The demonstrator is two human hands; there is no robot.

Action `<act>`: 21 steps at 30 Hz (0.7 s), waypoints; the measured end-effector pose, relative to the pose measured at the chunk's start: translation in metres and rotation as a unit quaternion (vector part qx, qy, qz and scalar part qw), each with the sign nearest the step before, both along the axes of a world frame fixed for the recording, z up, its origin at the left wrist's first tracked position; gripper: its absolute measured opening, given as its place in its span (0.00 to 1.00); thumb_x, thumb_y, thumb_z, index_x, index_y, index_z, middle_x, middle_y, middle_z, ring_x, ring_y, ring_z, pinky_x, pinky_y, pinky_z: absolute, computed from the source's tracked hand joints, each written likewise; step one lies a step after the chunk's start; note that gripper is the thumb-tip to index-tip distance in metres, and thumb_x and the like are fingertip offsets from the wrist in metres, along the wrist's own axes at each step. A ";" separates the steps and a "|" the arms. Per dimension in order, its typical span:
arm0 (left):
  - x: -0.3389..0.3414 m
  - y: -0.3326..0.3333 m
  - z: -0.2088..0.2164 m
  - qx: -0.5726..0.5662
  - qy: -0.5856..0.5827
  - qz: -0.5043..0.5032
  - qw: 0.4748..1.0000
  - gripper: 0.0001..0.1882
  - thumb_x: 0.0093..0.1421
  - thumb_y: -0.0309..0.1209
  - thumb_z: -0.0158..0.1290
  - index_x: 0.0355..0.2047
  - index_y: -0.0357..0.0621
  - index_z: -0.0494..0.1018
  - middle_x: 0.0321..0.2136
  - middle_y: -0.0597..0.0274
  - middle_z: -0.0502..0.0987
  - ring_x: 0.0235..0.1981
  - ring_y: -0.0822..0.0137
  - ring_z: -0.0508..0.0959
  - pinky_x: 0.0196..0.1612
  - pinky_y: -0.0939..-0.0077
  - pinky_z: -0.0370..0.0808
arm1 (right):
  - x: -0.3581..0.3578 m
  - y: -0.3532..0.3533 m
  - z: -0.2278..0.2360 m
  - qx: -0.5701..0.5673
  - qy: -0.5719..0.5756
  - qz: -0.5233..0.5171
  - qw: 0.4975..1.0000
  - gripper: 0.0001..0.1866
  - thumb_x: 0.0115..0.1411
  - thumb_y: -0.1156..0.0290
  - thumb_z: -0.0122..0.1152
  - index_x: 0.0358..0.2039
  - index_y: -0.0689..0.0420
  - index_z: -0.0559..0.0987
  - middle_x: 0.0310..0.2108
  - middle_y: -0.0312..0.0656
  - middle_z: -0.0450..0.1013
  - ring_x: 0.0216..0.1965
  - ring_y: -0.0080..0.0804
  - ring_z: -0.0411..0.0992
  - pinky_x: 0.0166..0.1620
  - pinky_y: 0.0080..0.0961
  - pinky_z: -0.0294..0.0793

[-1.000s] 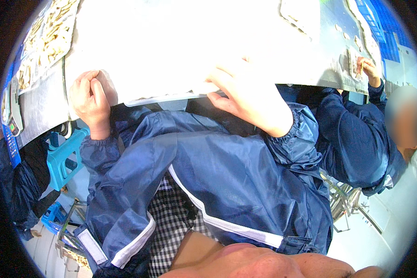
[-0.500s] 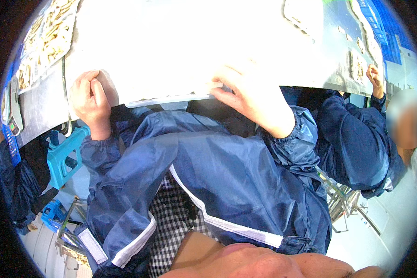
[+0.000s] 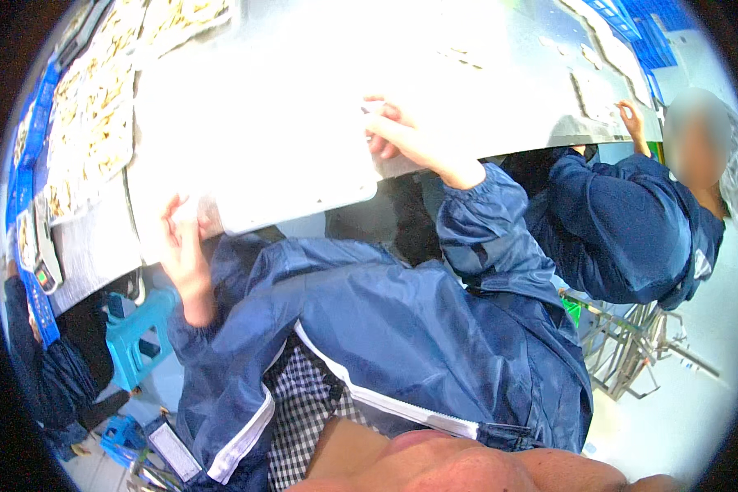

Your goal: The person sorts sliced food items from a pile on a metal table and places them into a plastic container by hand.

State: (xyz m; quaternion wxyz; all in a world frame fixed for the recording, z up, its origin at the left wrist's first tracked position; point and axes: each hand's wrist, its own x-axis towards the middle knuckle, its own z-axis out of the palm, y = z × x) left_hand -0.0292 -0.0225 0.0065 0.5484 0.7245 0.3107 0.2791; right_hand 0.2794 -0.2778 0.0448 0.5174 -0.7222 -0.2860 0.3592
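Observation:
A white tray point(image 3: 303, 215) lies in front of me at the table's near edge, its inside washed out by glare. My left hand point(image 3: 187, 254) is at the tray's left end, fingers bent inward; glare hides whether anything is in them. Over the tray's right part, my right hand point(image 3: 406, 143) is closed, thumb against fingers. A small dark bit shows at its fingertips, too small to name.
Trays of pale, elongated pieces point(image 3: 94, 135) stand at the left on the metal table point(image 3: 94, 262), near a scale point(image 3: 45, 266). Blue crates point(image 3: 29, 152) line the far left. A turquoise stool point(image 3: 139, 340) is below. A co-worker in blue point(image 3: 631, 221) sits at the right.
The view has shifted, bringing more of the left trays into sight. My right hand is farther over the tray, and my left hand has turned with its fingers upward.

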 end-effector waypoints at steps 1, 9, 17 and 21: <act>-0.003 -0.007 0.005 -0.034 -0.042 -0.014 0.998 0.25 0.69 0.26 0.50 0.65 0.34 0.63 0.50 0.50 0.77 0.34 0.75 0.75 0.38 0.82 0.73 | 0.002 0.010 -0.001 0.008 0.009 0.018 1.000 0.26 0.70 0.62 0.57 0.63 0.64 0.69 0.34 0.38 0.76 0.30 0.21 0.75 0.33 0.17 0.77; 0.006 -0.046 0.049 -0.249 -0.001 -0.034 0.968 0.30 0.69 0.28 0.51 0.69 0.38 0.56 0.56 0.46 0.75 0.45 0.68 0.79 0.46 0.78 0.78 | 0.024 0.013 0.012 -0.037 0.059 0.052 0.996 0.23 0.68 0.69 0.57 0.61 0.64 0.70 0.32 0.39 0.76 0.30 0.24 0.76 0.31 0.19 0.78; 0.034 -0.045 0.049 -0.217 -0.003 -0.062 0.974 0.24 0.68 0.28 0.50 0.64 0.38 0.63 0.56 0.54 0.72 0.51 0.68 0.74 0.54 0.75 0.71 | 0.027 -0.035 0.012 0.001 0.146 -0.118 0.982 0.21 0.62 0.71 0.61 0.52 0.67 0.71 0.35 0.45 0.74 0.31 0.31 0.77 0.34 0.28 0.83; 0.039 -0.035 0.029 -0.188 -0.014 -0.066 0.980 0.22 0.68 0.27 0.50 0.62 0.37 0.66 0.55 0.55 0.73 0.49 0.68 0.74 0.53 0.76 0.71 | 0.044 -0.045 0.002 0.045 0.191 -0.207 0.959 0.14 0.64 0.74 0.58 0.47 0.66 0.71 0.36 0.49 0.74 0.35 0.41 0.79 0.39 0.36 0.85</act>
